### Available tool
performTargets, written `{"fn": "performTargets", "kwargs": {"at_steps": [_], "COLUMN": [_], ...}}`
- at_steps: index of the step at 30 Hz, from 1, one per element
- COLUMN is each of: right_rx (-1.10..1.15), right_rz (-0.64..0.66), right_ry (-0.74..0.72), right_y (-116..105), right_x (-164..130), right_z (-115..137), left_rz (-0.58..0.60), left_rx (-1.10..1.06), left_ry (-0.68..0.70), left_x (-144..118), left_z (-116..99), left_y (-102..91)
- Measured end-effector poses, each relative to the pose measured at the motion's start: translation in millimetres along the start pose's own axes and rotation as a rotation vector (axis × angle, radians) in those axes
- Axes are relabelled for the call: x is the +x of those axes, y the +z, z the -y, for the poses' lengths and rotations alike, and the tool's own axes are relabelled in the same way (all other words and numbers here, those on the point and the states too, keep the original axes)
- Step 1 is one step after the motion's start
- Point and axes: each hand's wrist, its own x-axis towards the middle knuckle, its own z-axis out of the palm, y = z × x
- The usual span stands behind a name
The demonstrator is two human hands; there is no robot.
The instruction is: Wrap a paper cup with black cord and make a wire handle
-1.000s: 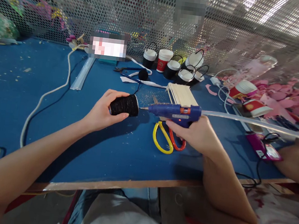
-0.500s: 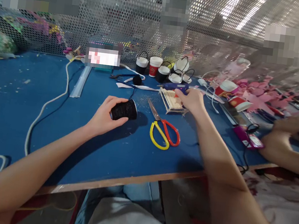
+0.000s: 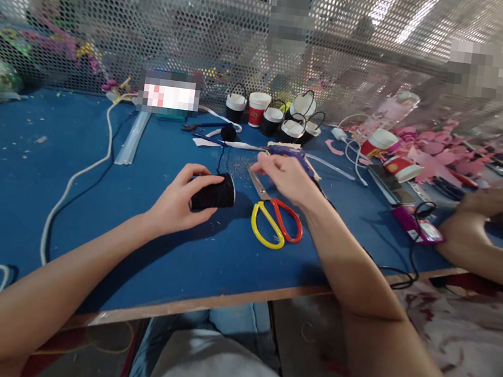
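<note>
Readable text: none in the head view.
Red-and-white paper cup [image 3: 258, 108], far centre by the mesh wall: red print on the side, too small to read.
Red-and-white cups [image 3: 401, 168], far right, lying tipped: printed pattern only, no letters made out.
Magenta flat device [image 3: 417, 225], right, near the table edge: small pale label patch, not legible.
Blurred patch on the box [image 3: 168, 96], far centre-left: obscured, nothing to read.
Black-wrapped cup [image 3: 213, 195], centre: no label visible.
Scissors [image 3: 275, 219], centre: no marking visible.

scissors [image 3: 275, 216] right of spool [image 3: 212, 196], cups [image 3: 272, 117] behind
</note>
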Motion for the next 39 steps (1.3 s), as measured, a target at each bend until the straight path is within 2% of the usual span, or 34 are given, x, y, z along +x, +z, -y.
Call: {"fn": "performTargets", "kwargs": {"at_steps": [1, 4, 6, 8, 10, 13, 17, 20, 28, 39], "right_rx": [0.092, 0.293, 0.45, 0.588, 0.692, 0.785, 0.814, 0.831, 0.777, 0.698], "right_rz": [0.083, 0.196, 0.327, 0.401, 0.372, 0.249, 0.133, 0.096, 0.074, 0.094], "right_ry": [-0.002, -0.003, 0.028, 0.036, 0.024, 0.033, 0.032, 0.017, 0.013, 0.064], "right_y": [5.8, 22.4, 30.7, 36.3, 39.7, 40.6, 36.7, 34.5, 36.1, 36.3], "right_x": [-2.0, -2.9, -1.6, -0.8, -1.1, -2.3, -3.1, -3.9, -5.3, -8.8], "right_z": [7.5, 20.4, 23.0, 23.2, 21.9, 17.9, 11.8, 9.1, 6.6, 11.0], "left_rz": [0.009, 0.046, 0.072, 0.085, 0.084, 0.095, 0.127, 0.149, 0.181, 0.155], "left_rx": [0.022, 0.064, 0.065, 0.051, 0.024, -0.033, -0.135, -0.208, -0.262, -0.23], "left_ry": [0.047, 0.143, 0.166, 0.176, 0.178, 0.118, -0.012, -0.044, -0.058, -0.026], "left_x": [-0.5, -2.4, -3.4, -3.8, -3.5, -1.9, 0.6, 1.3, 0.6, -0.1], "left_z": [-0.1, 1.0, 1.9, 1.8, 0.4, -3.5, -6.7, -6.1, -5.8, -12.1], "left_y": [0.4, 2.5, 3.8, 4.4, 4.0, 2.3, 0.4, 0.4, 1.6, -0.8]}}
